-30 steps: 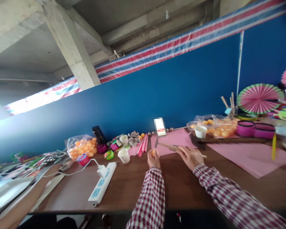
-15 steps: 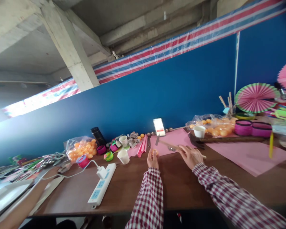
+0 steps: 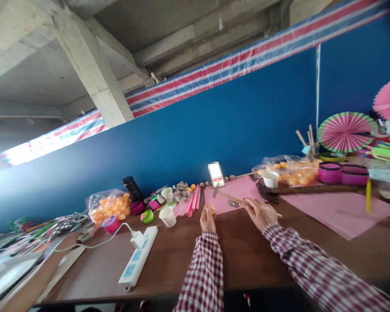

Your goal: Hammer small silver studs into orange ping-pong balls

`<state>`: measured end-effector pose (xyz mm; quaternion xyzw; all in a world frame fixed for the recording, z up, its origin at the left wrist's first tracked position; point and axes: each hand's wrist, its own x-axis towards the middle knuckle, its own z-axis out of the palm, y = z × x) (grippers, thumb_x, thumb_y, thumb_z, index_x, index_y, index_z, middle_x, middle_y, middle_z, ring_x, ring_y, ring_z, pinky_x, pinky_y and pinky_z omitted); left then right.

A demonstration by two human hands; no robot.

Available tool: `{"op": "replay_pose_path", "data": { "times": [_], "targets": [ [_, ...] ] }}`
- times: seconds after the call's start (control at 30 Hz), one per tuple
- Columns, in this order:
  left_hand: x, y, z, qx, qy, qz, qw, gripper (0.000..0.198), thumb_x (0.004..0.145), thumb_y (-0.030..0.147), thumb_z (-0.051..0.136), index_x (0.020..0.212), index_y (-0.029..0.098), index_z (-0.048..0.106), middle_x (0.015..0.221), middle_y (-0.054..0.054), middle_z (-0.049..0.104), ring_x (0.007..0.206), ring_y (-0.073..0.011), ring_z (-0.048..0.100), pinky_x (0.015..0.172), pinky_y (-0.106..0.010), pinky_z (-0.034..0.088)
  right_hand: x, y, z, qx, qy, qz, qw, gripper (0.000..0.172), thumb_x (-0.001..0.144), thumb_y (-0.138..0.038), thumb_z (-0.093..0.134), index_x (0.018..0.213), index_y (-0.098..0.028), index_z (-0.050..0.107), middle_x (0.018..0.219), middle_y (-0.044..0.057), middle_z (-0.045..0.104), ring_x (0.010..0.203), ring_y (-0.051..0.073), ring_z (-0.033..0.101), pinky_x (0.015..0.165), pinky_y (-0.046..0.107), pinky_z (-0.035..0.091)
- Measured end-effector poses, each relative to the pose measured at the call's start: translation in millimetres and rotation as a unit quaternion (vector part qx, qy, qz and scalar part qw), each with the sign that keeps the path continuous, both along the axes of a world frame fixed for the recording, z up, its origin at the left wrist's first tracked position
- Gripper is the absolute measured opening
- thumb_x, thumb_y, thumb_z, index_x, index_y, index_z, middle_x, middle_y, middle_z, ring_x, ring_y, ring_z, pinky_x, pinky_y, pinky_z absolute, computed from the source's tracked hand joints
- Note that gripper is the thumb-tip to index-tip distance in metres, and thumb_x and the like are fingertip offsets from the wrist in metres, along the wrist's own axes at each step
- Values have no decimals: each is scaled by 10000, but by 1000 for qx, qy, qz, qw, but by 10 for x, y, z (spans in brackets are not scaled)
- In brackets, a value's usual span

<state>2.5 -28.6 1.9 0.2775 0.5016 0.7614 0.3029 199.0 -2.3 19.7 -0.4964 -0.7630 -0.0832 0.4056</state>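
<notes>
My left hand [image 3: 208, 220] is closed, pinching a small round orange thing [image 3: 212, 209] with a paler middle; whether it is a ball or a ring, I cannot tell. To its right, my right hand [image 3: 260, 213] is wrapped round a thin wooden stick [image 3: 229, 196]. The stick's far end points left over a pink sheet [image 3: 247, 187], and its near end shows past the hand. Small silvery metal pieces [image 3: 233, 203] lie on the sheet between my hands. Folded pink strips [image 3: 193, 201] are beyond my left hand.
A white power strip [image 3: 138, 259], paper cup [image 3: 167, 216] and bag of orange balls [image 3: 110, 207] stand left. Another person's arm [image 3: 48, 268] reaches in there. Right are a second ball bag [image 3: 299, 173], a white cup [image 3: 271, 179] and another pink sheet [image 3: 341, 212].
The view has shifted slightly. The orange thing in my left hand has turned a little, showing its paler middle more clearly. My right hand keeps its hold on the stick.
</notes>
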Motion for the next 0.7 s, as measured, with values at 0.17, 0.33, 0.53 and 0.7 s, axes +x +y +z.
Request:
{"op": "replay_pose_path", "data": {
  "times": [0.17,0.33,0.53,0.7],
  "targets": [
    [-2,-32,14,-13,123,18,992,485,584,338,667,1011,121,592,756,-48,607,585,-77,551,566,-204,473,9,-10,7,-3,0,-5,1000,275,831,-358,357,981,-255,563,813,18,636,683,136,559,633,251,309],
    [-28,-49,9,-5,145,-20,989,509,616,399,618,1021,93,572,607,-5,561,492,-63,500,507,-205,441,21,-24,31,-18,6,-21,1000,278,833,-367,350,982,-261,559,793,13,638,690,131,562,633,248,313],
    [-26,-29,-18,14,78,-32,996,476,579,423,640,938,113,594,549,16,541,467,-63,497,484,-201,430,28,-1,16,-24,11,-31,999,265,831,-364,356,979,-269,554,776,0,638,644,131,556,618,249,308],
    [-14,-34,-7,26,-10,-40,999,423,571,391,665,892,121,616,751,-46,592,576,-85,556,543,-223,474,27,10,1,-22,12,-36,999,265,825,-365,368,993,-272,549,828,-2,643,665,140,560,612,252,296]
  ]
}}
